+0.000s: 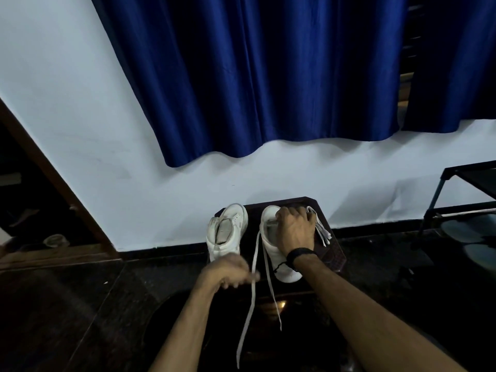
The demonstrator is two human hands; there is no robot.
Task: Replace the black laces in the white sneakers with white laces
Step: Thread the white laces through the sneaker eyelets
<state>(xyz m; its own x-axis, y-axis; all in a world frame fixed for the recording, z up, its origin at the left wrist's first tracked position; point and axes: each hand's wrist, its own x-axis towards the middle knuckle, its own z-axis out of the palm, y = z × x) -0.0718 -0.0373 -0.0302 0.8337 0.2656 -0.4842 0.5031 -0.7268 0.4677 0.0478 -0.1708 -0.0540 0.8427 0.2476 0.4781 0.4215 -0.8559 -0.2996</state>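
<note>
The left hand [228, 272] pinches one strand of a white lace [252, 299] between curled fingers. The right hand [294, 229], a dark band [298, 255] on its wrist, curls over the front of the right sneaker [271, 251], at one o'clock from the left hand. Two lace strands run from that shoe toward six o'clock and hang loose. The left sneaker [228, 229], one of two white ones, stands at twelve o'clock from the left hand. Both sit on a dark stool [335, 253]. A bundle of white laces [320, 226] lies at three o'clock from the right hand. No writing is legible. A blue curtain [255, 76] hangs above.
</note>
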